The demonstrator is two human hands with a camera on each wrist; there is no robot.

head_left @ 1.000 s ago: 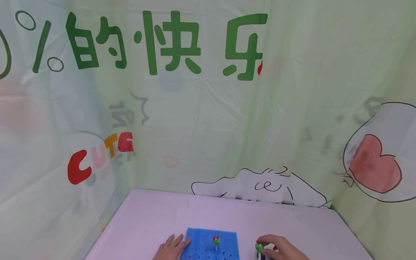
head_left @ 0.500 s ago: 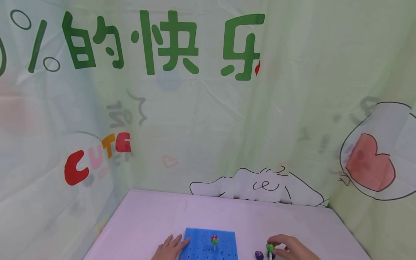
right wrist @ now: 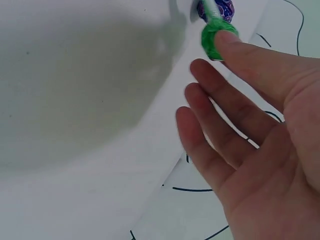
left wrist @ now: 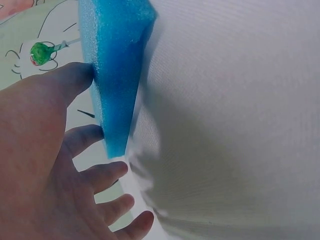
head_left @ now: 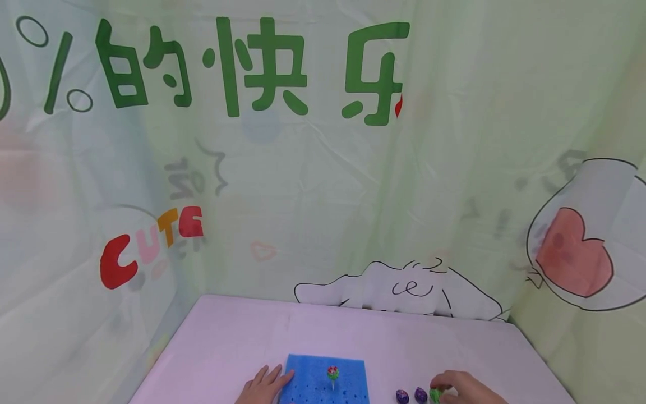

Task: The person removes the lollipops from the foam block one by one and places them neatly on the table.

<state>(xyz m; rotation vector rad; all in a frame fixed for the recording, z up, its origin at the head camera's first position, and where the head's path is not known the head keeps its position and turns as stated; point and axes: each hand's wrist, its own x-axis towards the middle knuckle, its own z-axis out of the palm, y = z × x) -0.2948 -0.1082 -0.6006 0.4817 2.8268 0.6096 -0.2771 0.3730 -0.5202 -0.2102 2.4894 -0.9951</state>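
My left hand (head_left: 266, 383) lies with spread fingers at the left edge of a blue foam block (head_left: 308, 367). In the left wrist view, its thumb and index fingertip touch the foam's side. A red-and-green lollipop (head_left: 333, 372) stands upright on its stick in the block. My right hand (head_left: 466, 387) pinches a green-wrapped lollipop (right wrist: 214, 42) by its head, low over the table right of the block. The thumb presses on the wrapper; the index finger is mostly hidden behind it. Just left of it are two purple lollipops, a nearer one (head_left: 421, 395) and a farther one (head_left: 402, 396).
The pale pink table (head_left: 242, 331) ends at a printed cloth curtain (head_left: 323, 196) behind and at both sides. Rows of small holes (head_left: 310, 386) dot the foam block. The block's front part runs out of the head view.
My right hand has moved rightward with the green lollipop, and both purple lollipops now show fully at its left. The left hand has kept its place on the foam block.
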